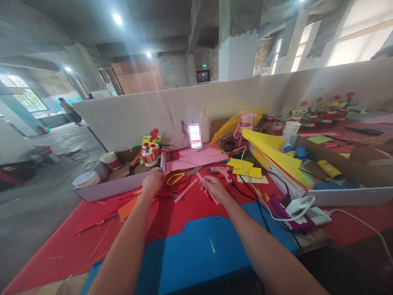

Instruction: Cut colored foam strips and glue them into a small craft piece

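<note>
Right hand [213, 188]: closed in a pinch on 1 pink paper strip [200, 178], held at a slant over the middle of the red-covered table [55, 254].

Left hand [153, 182]: fingers drawn together beside the near right corner of the grey box [118, 186]; whether they grip anything, cannot tell.

Loose pink strip [186, 191]: 1, lying flat between the hands, slanted the other way.

Scissors [185, 174]: 1 pair, yellow handles, beyond the loose strip, blades towards the table's far edge.

Hot-glue gun [223, 171]: 1, pink, just beyond the right hand.

Pink paper sheets [202, 156]: near the table's far edge, at the partition [138, 110].

Paper-cup figure [150, 153]: 1, by the far right corner of the grey box.

Blue sheet [196, 250]: along the table's near edge, bearing 1 yellow sliver [212, 245].

Step in hand, as judged: handling narrow paper strips. Next move, as judged: calls for a light fingertip pinch, since thin paper likely creases easily, and for care around the scissor blades.
</note>
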A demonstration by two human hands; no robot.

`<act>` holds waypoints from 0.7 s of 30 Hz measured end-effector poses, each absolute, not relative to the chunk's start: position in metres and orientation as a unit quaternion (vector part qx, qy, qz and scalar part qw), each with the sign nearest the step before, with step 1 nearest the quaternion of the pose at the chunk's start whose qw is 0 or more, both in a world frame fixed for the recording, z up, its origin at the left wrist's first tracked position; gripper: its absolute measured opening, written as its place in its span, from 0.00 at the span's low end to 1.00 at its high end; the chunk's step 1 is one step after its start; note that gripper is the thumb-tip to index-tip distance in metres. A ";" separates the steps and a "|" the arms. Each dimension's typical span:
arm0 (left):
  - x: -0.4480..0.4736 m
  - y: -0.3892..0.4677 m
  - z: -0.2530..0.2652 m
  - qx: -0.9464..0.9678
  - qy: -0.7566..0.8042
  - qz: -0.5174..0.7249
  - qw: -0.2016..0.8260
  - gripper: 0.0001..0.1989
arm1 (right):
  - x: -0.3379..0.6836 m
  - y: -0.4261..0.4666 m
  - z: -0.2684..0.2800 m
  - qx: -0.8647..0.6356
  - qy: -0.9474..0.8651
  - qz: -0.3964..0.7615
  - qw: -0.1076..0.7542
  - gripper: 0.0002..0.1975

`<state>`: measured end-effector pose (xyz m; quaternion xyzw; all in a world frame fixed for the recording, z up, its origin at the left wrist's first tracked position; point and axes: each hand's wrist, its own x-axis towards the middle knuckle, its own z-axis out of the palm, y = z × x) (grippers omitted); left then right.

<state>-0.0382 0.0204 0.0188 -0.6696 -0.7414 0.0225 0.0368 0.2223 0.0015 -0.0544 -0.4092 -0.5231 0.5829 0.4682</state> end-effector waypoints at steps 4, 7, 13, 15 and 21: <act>-0.041 0.020 0.017 -0.685 -0.727 0.021 0.033 0.14 | 0.222 0.001 -0.054 -0.412 -0.527 0.580 0.465 0.15; -0.042 0.022 0.011 -0.698 -0.715 0.026 0.017 0.13 | 0.222 0.001 -0.054 -0.414 -0.527 0.579 0.465 0.14; -0.050 0.024 0.007 -0.713 -0.701 -0.002 0.022 0.11 | 0.222 0.001 -0.053 -0.408 -0.529 0.582 0.464 0.13; -0.052 0.023 0.010 -0.712 -0.702 0.000 0.028 0.11 | 0.222 0.001 -0.053 -0.409 -0.526 0.583 0.465 0.13; -0.038 0.010 0.027 -0.703 -0.707 -0.010 0.077 0.13 | 0.222 0.001 -0.054 -0.405 -0.529 0.583 0.464 0.13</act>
